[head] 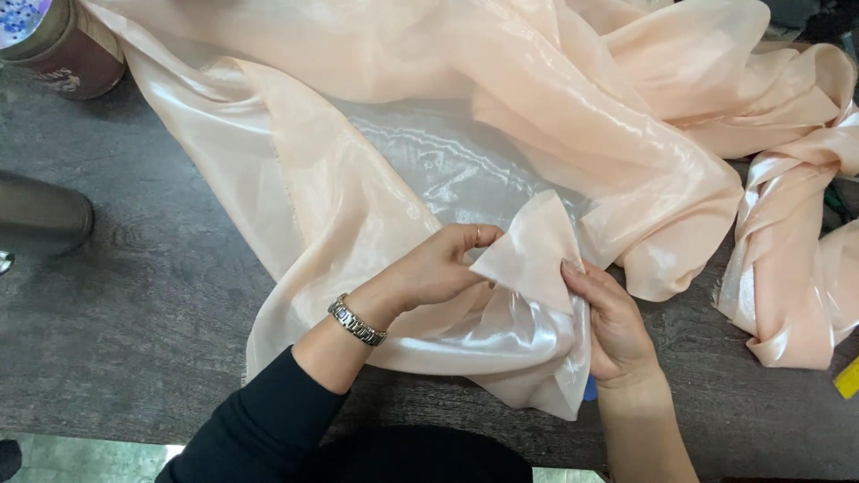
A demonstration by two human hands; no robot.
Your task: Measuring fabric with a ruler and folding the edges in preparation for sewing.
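Both hands pinch a folded corner of the peach fabric (537,116). The left hand (438,268) closes thumb and fingers on the fold's left edge; the right hand (613,326) grips its lower right edge, thumb on top. Between them the fold stands up as a small triangle. Beyond the grip, the fabric spreads in heaps over the dark table (134,331). A metal watch (356,321) circles the left wrist.

There are two hands, the left hand (438,268) and the right hand (613,326), one big shiny peach cloth (537,116), one silver watch (356,321), one round tin (54,45) and one dark surface (143,295).
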